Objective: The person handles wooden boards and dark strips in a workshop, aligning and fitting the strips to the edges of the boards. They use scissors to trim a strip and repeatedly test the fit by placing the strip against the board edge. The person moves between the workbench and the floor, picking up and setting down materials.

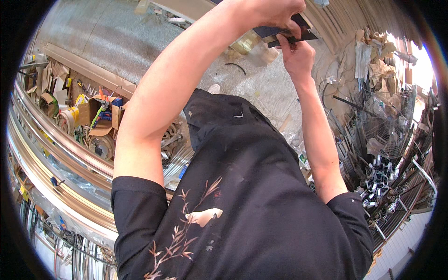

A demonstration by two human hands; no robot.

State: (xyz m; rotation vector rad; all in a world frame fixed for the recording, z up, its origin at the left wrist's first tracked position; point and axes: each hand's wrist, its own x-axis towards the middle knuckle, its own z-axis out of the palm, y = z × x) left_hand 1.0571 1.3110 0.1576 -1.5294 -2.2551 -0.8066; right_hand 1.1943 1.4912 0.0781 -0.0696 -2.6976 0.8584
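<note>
At the top of the view, both arms reach forward and the hands meet at a dark, flat, angular piece (306, 36). My left hand (285, 13) comes over it from above, thumb bent down and fingers curled, partly cut off by the upper edge. From below, my right hand (298, 57) pinches the piece between thumb and fingers. The piece has straight, sharp corners; what kind of part it is cannot be made out. Part of it is hidden behind the hands.
Long metal profiles (56, 140) run along the left. An open cardboard box (100, 112) with tools stands among clutter beside them. At the right are a wire fan guard (385, 121), bundled hollow profiles (380, 182) and crumpled brown paper (382, 74). A curved black strip (236, 66) lies on the floor.
</note>
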